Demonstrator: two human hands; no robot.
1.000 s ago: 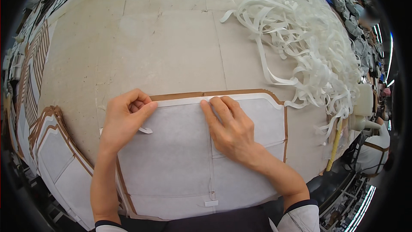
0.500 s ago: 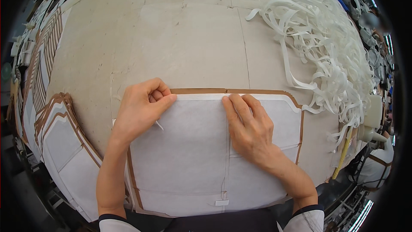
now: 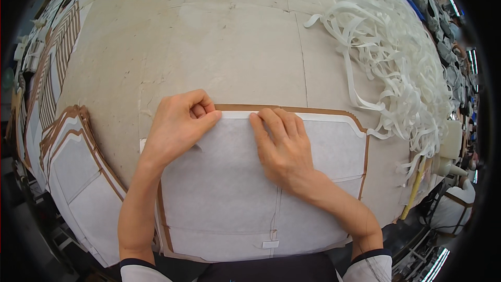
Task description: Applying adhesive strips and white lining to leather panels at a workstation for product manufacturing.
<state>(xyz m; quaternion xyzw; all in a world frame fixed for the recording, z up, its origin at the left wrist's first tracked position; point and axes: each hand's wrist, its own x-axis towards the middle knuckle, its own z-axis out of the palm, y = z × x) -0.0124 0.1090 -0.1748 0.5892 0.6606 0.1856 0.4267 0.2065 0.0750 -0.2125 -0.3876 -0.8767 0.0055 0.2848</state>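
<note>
A white fabric panel (image 3: 224, 193) with brown edges lies flat in front of me. Narrow white tape (image 3: 329, 117) runs along its far edge, just inside the brown border. My left hand (image 3: 182, 122) pinches the tape between thumb and forefinger near the panel's far left corner, and a loose tape end (image 3: 197, 148) pokes out beneath it. To the right of it, my right hand (image 3: 284, 149) rests palm down, fingers stretched out, fingertips pressing on the tape. A small white tag (image 3: 270, 244) lies on the panel close to my body.
A tangled heap of white tape (image 3: 396, 62) covers the table's right side. Stacked brown-edged white panels (image 3: 81, 177) lie at the left, with striped fabric (image 3: 65, 47) beyond them. At the right edge are a yellow stick (image 3: 413, 193) and a pale bottle (image 3: 450, 167).
My right hand has slid left along the tape, nearer my left hand. My left hand keeps its pinch, almost in place. The whole view has shifted slightly.
</note>
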